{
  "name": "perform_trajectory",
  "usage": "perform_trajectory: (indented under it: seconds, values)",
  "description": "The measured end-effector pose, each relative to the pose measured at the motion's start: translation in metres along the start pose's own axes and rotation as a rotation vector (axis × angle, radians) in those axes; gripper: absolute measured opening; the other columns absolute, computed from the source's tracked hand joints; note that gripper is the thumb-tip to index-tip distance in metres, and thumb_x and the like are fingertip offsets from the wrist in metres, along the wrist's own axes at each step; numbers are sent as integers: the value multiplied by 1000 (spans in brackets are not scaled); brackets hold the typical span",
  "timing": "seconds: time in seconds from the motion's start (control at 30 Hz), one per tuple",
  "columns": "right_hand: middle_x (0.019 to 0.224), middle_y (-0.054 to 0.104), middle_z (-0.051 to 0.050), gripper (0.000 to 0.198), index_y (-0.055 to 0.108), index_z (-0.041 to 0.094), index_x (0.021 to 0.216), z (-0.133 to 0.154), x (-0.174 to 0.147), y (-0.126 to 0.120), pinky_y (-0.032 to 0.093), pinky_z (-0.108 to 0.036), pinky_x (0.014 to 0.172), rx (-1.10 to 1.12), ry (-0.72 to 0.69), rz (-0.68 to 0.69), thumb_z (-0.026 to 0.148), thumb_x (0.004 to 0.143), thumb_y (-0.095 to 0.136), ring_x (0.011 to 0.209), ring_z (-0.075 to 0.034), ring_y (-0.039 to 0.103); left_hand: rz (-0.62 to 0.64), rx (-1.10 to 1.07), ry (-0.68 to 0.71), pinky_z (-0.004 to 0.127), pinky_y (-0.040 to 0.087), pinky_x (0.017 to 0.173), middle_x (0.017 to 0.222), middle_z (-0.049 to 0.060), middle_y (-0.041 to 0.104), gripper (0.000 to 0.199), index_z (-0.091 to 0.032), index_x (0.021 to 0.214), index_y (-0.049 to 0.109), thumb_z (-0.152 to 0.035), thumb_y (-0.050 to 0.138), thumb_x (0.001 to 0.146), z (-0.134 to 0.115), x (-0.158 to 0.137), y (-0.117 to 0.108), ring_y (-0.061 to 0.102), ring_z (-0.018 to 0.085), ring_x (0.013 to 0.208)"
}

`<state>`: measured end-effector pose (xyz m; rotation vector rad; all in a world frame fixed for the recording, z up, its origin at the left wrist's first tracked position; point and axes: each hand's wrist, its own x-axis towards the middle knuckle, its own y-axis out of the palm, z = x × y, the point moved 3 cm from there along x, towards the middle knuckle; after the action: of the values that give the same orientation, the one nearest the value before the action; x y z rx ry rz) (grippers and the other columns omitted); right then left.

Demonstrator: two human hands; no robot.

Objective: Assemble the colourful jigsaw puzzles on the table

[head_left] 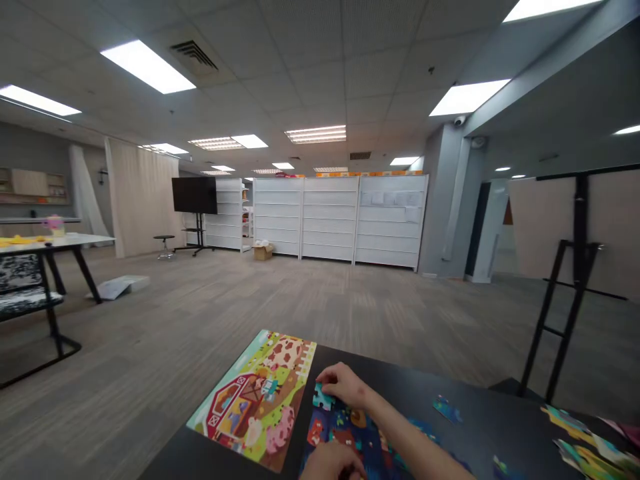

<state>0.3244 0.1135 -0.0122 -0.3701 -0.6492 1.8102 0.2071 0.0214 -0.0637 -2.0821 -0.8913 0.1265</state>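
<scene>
Near the black tabletop's (395, 373) bare far edge, the right hand (346, 386) pinches a teal jigsaw piece (322, 399), the left hand's (332, 460) grip unclear.

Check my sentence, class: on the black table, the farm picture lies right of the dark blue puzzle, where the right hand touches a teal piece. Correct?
No: the head view shows the farm picture lying left of the dark blue puzzle on the black table. The right hand does touch a teal piece there.

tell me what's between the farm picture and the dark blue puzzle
Only a bare strip of the black table separates the farm picture from the dark blue puzzle, as the head view shows.
</scene>
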Motion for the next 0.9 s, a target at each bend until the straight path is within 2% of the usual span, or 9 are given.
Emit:
perform_trajectory:
  seconds: [0.17, 0.23, 0.33, 0.43, 0.53, 0.63, 0.7, 0.8, 0.9]
  values:
    - [112, 68, -5, 25, 65, 16, 112, -8, 1, 4, 58, -39, 81, -41, 8, 19, 35, 96, 64, 94, -20, 68, -9, -18, -12, 23, 49, 75, 86, -2, 79, 26, -29, 89, 80, -17, 62, 75, -1, -1, 4, 69, 20, 79]
    - [109, 68, -4, 25, 65, 15, 110, -5, -2, 0, 58, -38, 80, -30, 5, -21, 36, 96, 64, 91, -19, 68, -39, -37, 0, 24, 49, 78, 92, 0, 79, 30, -27, 90, 80, -13, 60, 73, -6, -5, 1, 70, 20, 84]
    - [93, 69, -2, 22, 66, 15, 109, 2, -15, -18, 55, -33, 75, 17, -7, -117, 32, 95, 63, 81, -16, 65, -86, -62, 11, 23, 49, 75, 89, 1, 78, 32, -24, 89, 78, -8, 57, 74, -17, -12, -8, 70, 19, 79]
    - [78, 64, 2, 23, 70, 16, 108, 3, -51, -45, 48, -26, 67, 66, -6, -190, 25, 88, 63, 71, -13, 60, -119, -92, 12, 24, 48, 76, 88, 2, 77, 30, -23, 89, 77, -8, 54, 77, -30, -20, -17, 69, 18, 81]
    - [73, 61, 3, 24, 73, 18, 102, -2, -108, -64, 42, -24, 61, 83, 33, -206, 23, 80, 63, 66, -12, 55, -157, -132, -7, 25, 46, 80, 93, 2, 75, 28, -23, 92, 73, -10, 51, 82, -43, -27, -24, 67, 19, 89]
    - [70, 58, 4, 26, 74, 20, 99, -8, -166, -67, 38, -22, 55, 78, 113, -203, 23, 76, 62, 59, -11, 52, -189, -172, -35, 26, 45, 84, 97, 1, 73, 24, -23, 92, 70, -12, 49, 86, -53, -32, -30, 65, 19, 93]
    - [69, 57, 4, 28, 72, 19, 102, -10, -192, -63, 35, -21, 47, 83, 172, -213, 24, 78, 58, 50, -9, 48, -190, -189, -44, 26, 45, 84, 98, 1, 72, 23, -23, 92, 69, -14, 49, 88, -56, -33, -32, 65, 19, 93]
    - [67, 54, 6, 23, 66, 18, 98, -12, -209, -56, 29, -20, 41, 101, 223, -258, 22, 78, 54, 42, -7, 40, -186, -187, -56, 26, 45, 80, 94, 1, 72, 21, -23, 91, 68, -16, 48, 90, -57, -33, -34, 65, 19, 89]
    - [66, 52, 6, 15, 62, 19, 85, -9, -209, -54, 30, -19, 45, 120, 219, -296, 15, 71, 58, 49, -7, 43, -196, -166, -72, 26, 45, 79, 92, 2, 72, 20, -22, 92, 69, -18, 50, 91, -55, -32, -34, 65, 19, 87]
